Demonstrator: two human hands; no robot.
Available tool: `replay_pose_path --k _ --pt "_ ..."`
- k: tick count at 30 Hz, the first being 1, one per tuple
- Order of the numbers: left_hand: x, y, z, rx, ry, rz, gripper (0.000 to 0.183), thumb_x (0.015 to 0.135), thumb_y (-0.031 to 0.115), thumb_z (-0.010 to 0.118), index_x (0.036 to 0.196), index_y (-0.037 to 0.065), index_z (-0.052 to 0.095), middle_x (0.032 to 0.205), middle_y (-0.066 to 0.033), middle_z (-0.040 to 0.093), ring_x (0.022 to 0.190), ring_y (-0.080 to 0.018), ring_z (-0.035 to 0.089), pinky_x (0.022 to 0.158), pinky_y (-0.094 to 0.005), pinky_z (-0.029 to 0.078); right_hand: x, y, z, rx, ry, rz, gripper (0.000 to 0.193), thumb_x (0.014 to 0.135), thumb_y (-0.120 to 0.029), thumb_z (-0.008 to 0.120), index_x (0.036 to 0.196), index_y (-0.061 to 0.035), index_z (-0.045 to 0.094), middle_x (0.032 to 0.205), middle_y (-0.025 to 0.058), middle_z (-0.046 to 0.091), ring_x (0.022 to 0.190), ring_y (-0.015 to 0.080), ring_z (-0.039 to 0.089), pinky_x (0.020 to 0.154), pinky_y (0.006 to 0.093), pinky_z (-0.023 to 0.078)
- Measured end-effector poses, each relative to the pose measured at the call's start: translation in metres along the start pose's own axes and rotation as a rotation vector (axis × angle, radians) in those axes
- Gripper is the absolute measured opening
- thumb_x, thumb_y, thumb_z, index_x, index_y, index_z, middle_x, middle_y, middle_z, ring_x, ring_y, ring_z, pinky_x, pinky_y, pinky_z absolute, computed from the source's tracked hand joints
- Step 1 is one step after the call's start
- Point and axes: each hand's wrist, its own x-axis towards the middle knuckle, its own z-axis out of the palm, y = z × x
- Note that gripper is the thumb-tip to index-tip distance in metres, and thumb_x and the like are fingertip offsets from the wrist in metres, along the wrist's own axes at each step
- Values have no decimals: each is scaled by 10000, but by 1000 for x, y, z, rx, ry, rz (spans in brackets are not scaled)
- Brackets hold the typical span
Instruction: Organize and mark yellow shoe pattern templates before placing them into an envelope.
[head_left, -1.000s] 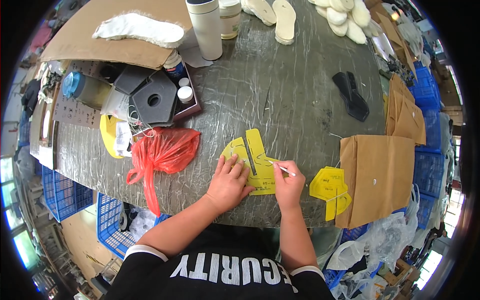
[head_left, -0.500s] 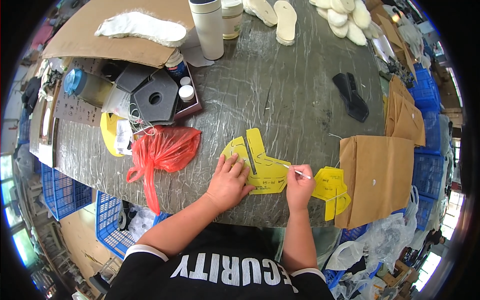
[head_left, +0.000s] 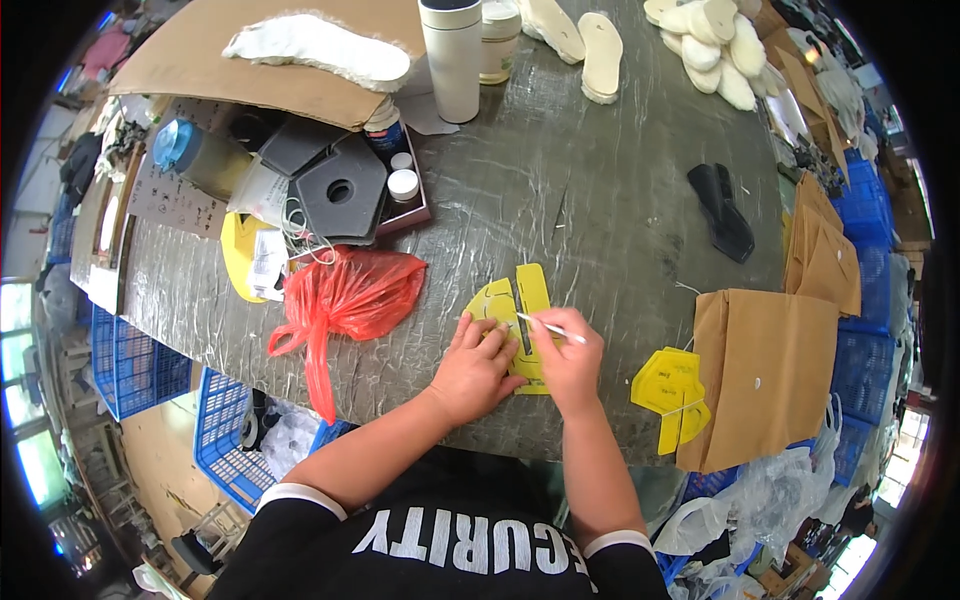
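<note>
My left hand [head_left: 470, 374] lies on the left part of a flat yellow pattern template [head_left: 535, 288], fingers stretched out and pressing it to the table. Dashed cut lines and a long dark slot run through the template. Over its right part my right hand [head_left: 572, 365] is closed round a slim white pen [head_left: 560, 330]. The pen's tip points left, close to the slot; whether it touches the surface I cannot tell. Much of the template's lower right is hidden by my right hand.
To the left lie a red plastic bag [head_left: 355, 295] and a box with dark pads [head_left: 343, 195]. Right: small yellow templates [head_left: 668, 385], folded brown paper [head_left: 765, 375], a black cut piece [head_left: 722, 215]. At the back stand a white tumbler [head_left: 455, 65] and fleecy insoles [head_left: 600, 60].
My right hand has moved left with the pen, from the template's right edge to near the slot. My left hand stays on the template. The whole view has shifted slightly.
</note>
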Motion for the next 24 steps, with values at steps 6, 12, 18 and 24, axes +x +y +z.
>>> replay_pose_path --k 6,12,18,24 --pt "0 -2 -1 -44 -79 23 511 766 332 662 1151 5 580 1231 -138 496 1188 -322 415 1082 -516 238 20 20 39 131 -152 126 59 842 19 602 807 10 556 729 24 591 661 61 555 587 221 454" --pt "-3 -10 0 -97 -11 46 524 727 286 705 1129 -16 560 1152 -157 514 1141 -358 448 1049 -538 287 22 16 46 85 -88 126 77 810 24 609 791 0 539 700 64 593 617 108 559 573 269 463" --pt "-4 -11 0 -113 -24 19 527 728 290 705 1133 -16 561 1161 -175 482 1119 -359 457 1058 -525 286 21 16 44 61 -129 97 94 794 25 615 767 2 528 691 74 590 602 114 552 552 284 450" --pt "-3 -10 -1 -99 -48 17 515 724 289 707 1098 -33 561 1153 -178 511 1158 -344 451 1060 -517 286 18 18 41 84 -100 144 115 791 29 610 743 -2 509 673 57 580 601 97 539 551 267 448"
